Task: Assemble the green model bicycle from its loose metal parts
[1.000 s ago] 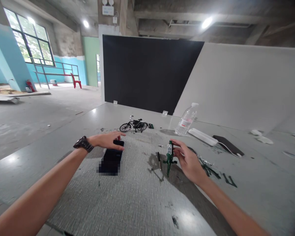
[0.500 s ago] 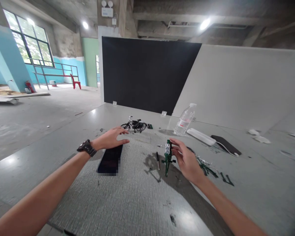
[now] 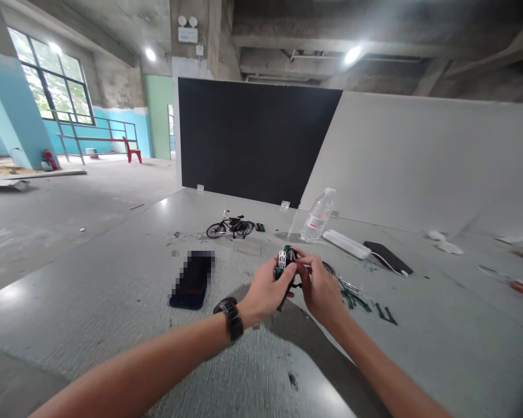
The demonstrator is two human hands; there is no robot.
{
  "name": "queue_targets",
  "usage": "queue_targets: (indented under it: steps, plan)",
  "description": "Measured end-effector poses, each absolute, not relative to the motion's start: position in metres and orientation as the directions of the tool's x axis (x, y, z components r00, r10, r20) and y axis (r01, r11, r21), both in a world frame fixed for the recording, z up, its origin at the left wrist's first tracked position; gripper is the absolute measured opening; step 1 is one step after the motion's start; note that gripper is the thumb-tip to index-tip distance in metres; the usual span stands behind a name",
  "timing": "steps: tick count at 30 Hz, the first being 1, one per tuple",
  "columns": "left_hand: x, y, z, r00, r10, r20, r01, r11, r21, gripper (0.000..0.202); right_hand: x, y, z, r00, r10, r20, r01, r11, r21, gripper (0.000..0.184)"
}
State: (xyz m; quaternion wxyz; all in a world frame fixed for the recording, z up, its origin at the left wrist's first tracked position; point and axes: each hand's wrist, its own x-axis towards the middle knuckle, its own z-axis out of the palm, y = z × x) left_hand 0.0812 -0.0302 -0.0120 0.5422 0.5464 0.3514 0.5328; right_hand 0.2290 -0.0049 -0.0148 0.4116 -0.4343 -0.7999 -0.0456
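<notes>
A small green model bicycle point(image 3: 279, 272) with a white rack is held upright between my two hands, just above the table. My left hand point(image 3: 260, 293), with a black watch point(image 3: 230, 319) on its wrist, is closed around its near side. From the other side, my right hand point(image 3: 322, 290) pinches it near a small dark wheel point(image 3: 292, 254); fingers hide the exact contact. To the right lie loose green frame parts point(image 3: 355, 300), a pair of thin green pieces point(image 3: 386, 313) and part of a wheel point(image 3: 329, 267). A finished-looking black model bicycle point(image 3: 230, 225) stands farther back.
A dark phone point(image 3: 192, 281) lies left of my hands on the grey table point(image 3: 126, 278). At the back right are a clear water bottle point(image 3: 318, 217), a white power bank point(image 3: 346, 244) and a dark phone-like slab point(image 3: 386, 257) joined by a cable. A black-and-white partition point(image 3: 257, 139) closes the far side.
My left hand has moved right from above the phone and closed on the green model bicycle. My right hand still holds it. The screwdriver on the table is now hidden behind my hands.
</notes>
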Motion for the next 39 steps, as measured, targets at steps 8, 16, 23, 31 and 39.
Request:
queue_targets:
  steps: [8, 16, 23, 31, 39]
  plan:
    - [0.077, -0.033, -0.025, 0.092, 0.984, 0.154, -0.251, -0.127, 0.960, 0.040, 0.226, -0.008, -0.016, -0.441, 0.614, 0.655, 0.693, 0.696, -0.186, 0.018]
    - [0.074, -0.034, -0.029, 0.015, 0.984, 0.177, -0.227, -0.169, 0.959, 0.034, 0.227, -0.008, -0.011, -0.516, 0.468, 0.717, 0.713, 0.698, 0.057, 0.014]
    - [0.077, -0.032, -0.033, -0.016, 0.985, 0.171, -0.186, -0.171, 0.968, 0.032, 0.218, -0.016, -0.004, -0.581, 0.448, 0.679, 0.790, 0.511, 0.339, 0.014]
    - [0.074, -0.033, -0.031, -0.055, 0.985, 0.165, -0.131, -0.171, 0.977, 0.028, 0.206, -0.017, -0.015, -0.386, 0.550, 0.741, 0.861, 0.504, 0.074, 0.016]
    - [0.075, -0.029, -0.031, -0.032, 0.988, 0.152, -0.144, -0.155, 0.977, 0.027, 0.230, -0.011, 0.000, -0.604, 0.417, 0.679, 0.755, 0.572, 0.320, 0.022]
